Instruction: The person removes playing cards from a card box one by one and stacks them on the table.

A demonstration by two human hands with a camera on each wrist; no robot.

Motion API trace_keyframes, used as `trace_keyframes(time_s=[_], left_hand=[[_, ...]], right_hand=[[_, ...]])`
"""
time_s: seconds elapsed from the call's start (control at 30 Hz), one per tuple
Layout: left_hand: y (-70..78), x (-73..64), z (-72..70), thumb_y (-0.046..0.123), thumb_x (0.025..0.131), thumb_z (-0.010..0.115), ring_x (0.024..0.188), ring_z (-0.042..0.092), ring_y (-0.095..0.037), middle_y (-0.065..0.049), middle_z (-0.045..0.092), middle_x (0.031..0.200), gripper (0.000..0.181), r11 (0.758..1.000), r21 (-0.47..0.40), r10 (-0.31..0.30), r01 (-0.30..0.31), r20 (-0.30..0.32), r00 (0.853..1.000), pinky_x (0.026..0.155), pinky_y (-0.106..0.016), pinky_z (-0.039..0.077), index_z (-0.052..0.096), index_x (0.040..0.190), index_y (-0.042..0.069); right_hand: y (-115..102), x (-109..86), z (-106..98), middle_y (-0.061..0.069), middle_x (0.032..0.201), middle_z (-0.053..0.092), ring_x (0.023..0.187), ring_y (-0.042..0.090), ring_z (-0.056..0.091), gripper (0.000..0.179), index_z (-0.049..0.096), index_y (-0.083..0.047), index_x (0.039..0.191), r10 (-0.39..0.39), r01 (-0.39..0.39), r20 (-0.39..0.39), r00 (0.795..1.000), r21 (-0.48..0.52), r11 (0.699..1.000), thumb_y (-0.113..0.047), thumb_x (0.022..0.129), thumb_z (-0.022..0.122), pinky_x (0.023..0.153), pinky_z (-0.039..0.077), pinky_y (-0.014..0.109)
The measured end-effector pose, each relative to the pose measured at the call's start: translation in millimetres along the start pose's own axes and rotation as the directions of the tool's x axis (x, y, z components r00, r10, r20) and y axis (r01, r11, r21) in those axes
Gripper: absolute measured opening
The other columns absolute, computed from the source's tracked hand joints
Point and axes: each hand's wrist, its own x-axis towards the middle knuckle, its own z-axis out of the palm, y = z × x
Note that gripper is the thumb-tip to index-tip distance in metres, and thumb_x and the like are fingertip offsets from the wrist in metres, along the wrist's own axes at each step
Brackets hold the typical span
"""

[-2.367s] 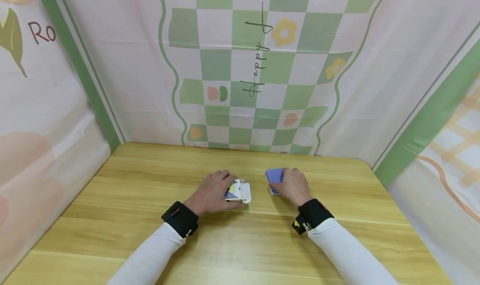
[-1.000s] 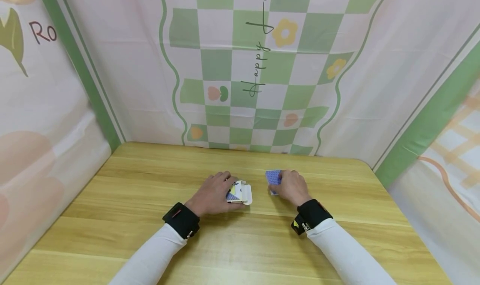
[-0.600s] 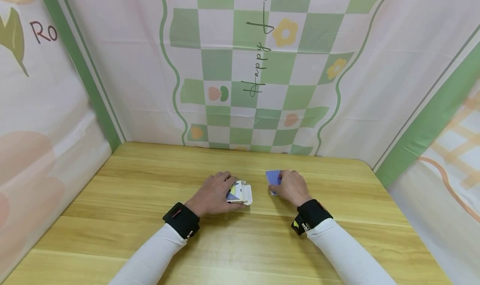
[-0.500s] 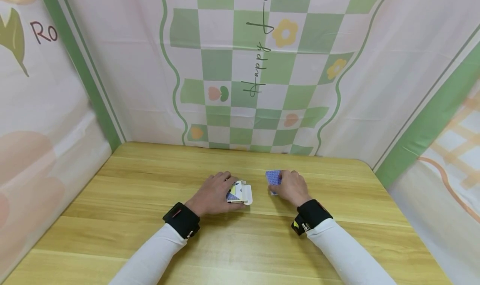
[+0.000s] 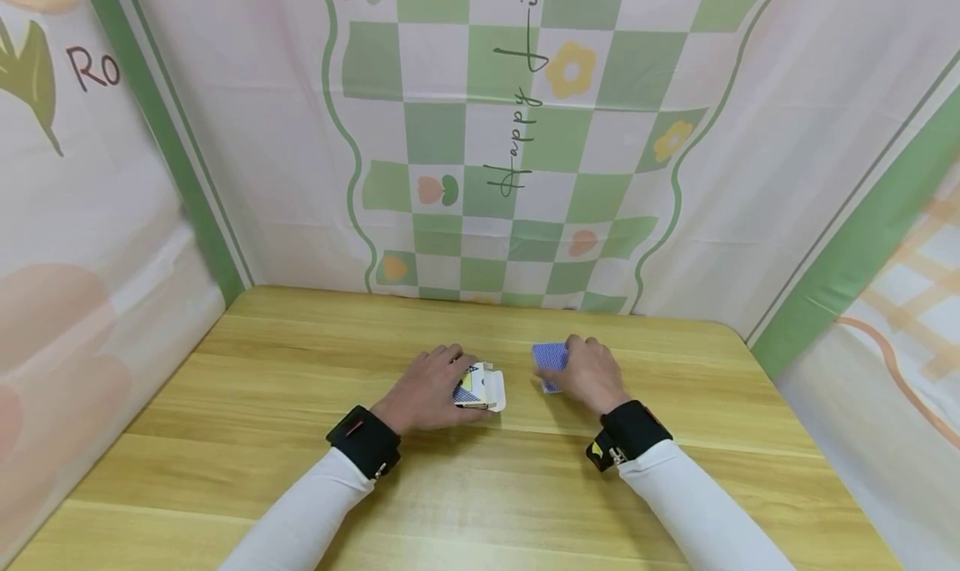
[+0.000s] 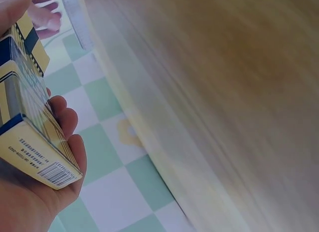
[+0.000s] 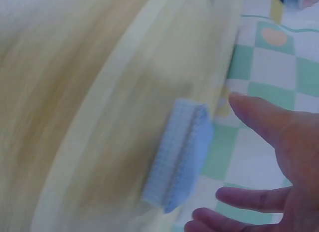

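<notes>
My left hand (image 5: 431,392) grips a playing card box (image 5: 470,390) with its white end flap folded out to the right. In the left wrist view, thumb and fingers wrap the cream and navy box (image 6: 37,117), its barcode end facing the camera. To the right lies a squared deck of blue-backed playing cards (image 5: 550,361) on the table. Over the deck's right side is my right hand (image 5: 592,375). In the right wrist view, the thumb and fingers of that hand (image 7: 294,167) are spread, with a gap between them and the deck (image 7: 179,154).
Both items are near the far edge of the wooden table (image 5: 465,488). Behind it hangs a green and white checked curtain (image 5: 495,246), and further cloth panels close off the left and right sides. Each wrist wears a black strap with a camera.
My right hand has loosened from the deck, its fingers spreading and the hand shifting slightly right. The deck stays where it was. My left hand and the card box hold nearly still.
</notes>
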Motion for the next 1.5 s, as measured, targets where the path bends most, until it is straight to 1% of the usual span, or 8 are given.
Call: trace_keyframes(time_s=[0.13,0.27,0.43,0.77,1.07,1.2,1.33,1.5], left_hand=[[-0.3,1.6,0.6,0.072,0.07,0.056,0.086,0.043,-0.01,0.003,0.048,0.105,0.076,1.0,-0.001,0.006,-0.006,-0.009,1.0,0.07,-0.03,0.036,0.053,0.123,0.017],[-0.3,3.7,0.7,0.072,0.071,0.057,0.085,0.043,-0.01,0.003,0.048,0.105,0.075,1.0,-0.01,0.01,-0.01,-0.024,1.0,0.069,-0.029,0.036,0.052,0.123,0.017],[1.1,7.4,0.9,0.071,0.071,0.057,0.084,0.043,-0.01,0.004,0.048,0.103,0.073,0.999,-0.007,0.043,-0.043,-0.056,0.998,0.068,-0.029,0.036,0.053,0.12,0.017],[6.3,13.1,-0.6,0.068,0.071,0.06,0.089,0.044,-0.011,0.004,0.047,0.103,0.072,0.993,-0.005,0.118,-0.119,-0.095,0.988,0.068,-0.027,0.037,0.053,0.12,0.016],[0.9,8.3,3.1,0.066,0.07,0.062,0.088,0.043,-0.01,0.004,0.047,0.103,0.071,0.993,-0.024,0.112,-0.114,-0.099,0.989,0.07,-0.027,0.037,0.053,0.118,0.015],[-1.5,5.2,3.2,0.067,0.07,0.062,0.086,0.042,-0.008,0.006,0.046,0.103,0.071,0.995,-0.039,0.083,-0.087,-0.089,0.993,0.07,-0.026,0.037,0.053,0.119,0.017],[-1.7,3.8,2.8,0.068,0.07,0.061,0.085,0.042,-0.008,0.006,0.046,0.103,0.072,0.996,-0.048,0.066,-0.069,-0.069,0.995,0.069,-0.026,0.037,0.052,0.12,0.018],[-2.0,2.5,1.9,0.071,0.071,0.057,0.086,0.042,-0.008,0.006,0.046,0.103,0.073,0.997,-0.04,0.062,-0.064,-0.055,0.997,0.07,-0.025,0.037,0.052,0.122,0.018]], right_hand=[[-10.1,-1.8,-5.4,0.008,0.088,0.059,0.075,0.019,0.054,0.045,0.062,-0.005,0.102,-0.097,0.102,-0.039,0.995,0.154,0.983,-0.043,0.078,0.068,0.06,0.042,0.032],[-24.8,-6.5,-7.3,-0.001,0.08,0.061,0.069,0.017,0.056,0.017,0.067,-0.014,0.09,-0.261,0.23,0.016,0.965,0.424,0.876,-0.03,0.083,0.067,0.059,0.043,0.03],[-40.4,-11.0,-4.4,0.001,0.079,0.063,0.071,0.025,0.058,0.014,0.069,-0.013,0.086,-0.358,0.22,0.124,0.925,0.593,0.775,-0.026,0.081,0.069,0.059,0.044,0.032],[-49.8,-9.5,12.7,-0.004,0.071,0.06,0.056,0.013,0.048,0.011,0.065,-0.015,0.07,-0.294,0.185,0.154,0.943,0.492,0.851,-0.021,0.079,0.066,0.05,0.036,0.027],[-41.6,-9.2,5.6,0.001,0.065,0.047,0.056,0.014,0.036,0.028,0.058,-0.002,0.071,-0.261,-0.019,0.357,0.897,0.62,0.785,-0.026,0.083,0.066,0.052,0.029,0.028],[-35.0,-8.9,-0.4,0.008,0.075,0.051,0.065,0.017,0.045,0.027,0.057,0.001,0.093,-0.255,-0.061,0.374,0.892,0.657,0.752,-0.021,0.082,0.067,0.058,0.036,0.029],[-29.6,-8.6,-1.4,0.011,0.091,0.054,0.078,0.021,0.052,0.049,0.051,-0.005,0.115,-0.306,0.016,0.313,0.899,0.675,0.738,-0.022,0.075,0.074,0.065,0.044,0.032],[-26.7,-8.7,1.0,0.003,0.096,0.055,0.081,0.019,0.055,0.064,0.052,-0.012,0.116,-0.47,0.281,0.211,0.857,0.574,0.77,-0.037,0.064,0.081,0.067,0.047,0.03]])
